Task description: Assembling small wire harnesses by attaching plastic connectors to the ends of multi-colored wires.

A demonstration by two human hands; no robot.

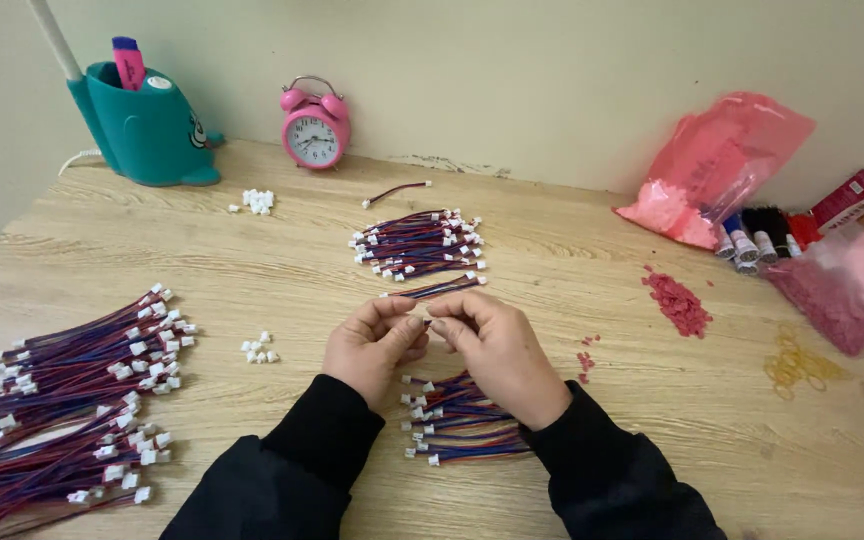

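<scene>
My left hand (370, 345) and my right hand (497, 350) meet fingertip to fingertip above the wooden table (572, 260), pinching a small wire piece (426, 322) between them. Just beyond the fingers lies a short red-and-blue wire lead (439, 289) with a white connector. Under my wrists sits a small bundle of red-and-blue wires (457, 418) with white plugs. A finished pile of such wires (419, 244) lies farther back. Both arms wear black sleeves.
A large heap of wires (72, 395) covers the left side. Loose white connectors (259, 349) and more white connectors (258, 201) lie about. A teal holder (144, 125) and pink alarm clock (314, 124) stand at the back. Pink bags (717, 165), thread spools (752, 240), red bits (678, 302) and yellow rubber bands (797, 367) are at right.
</scene>
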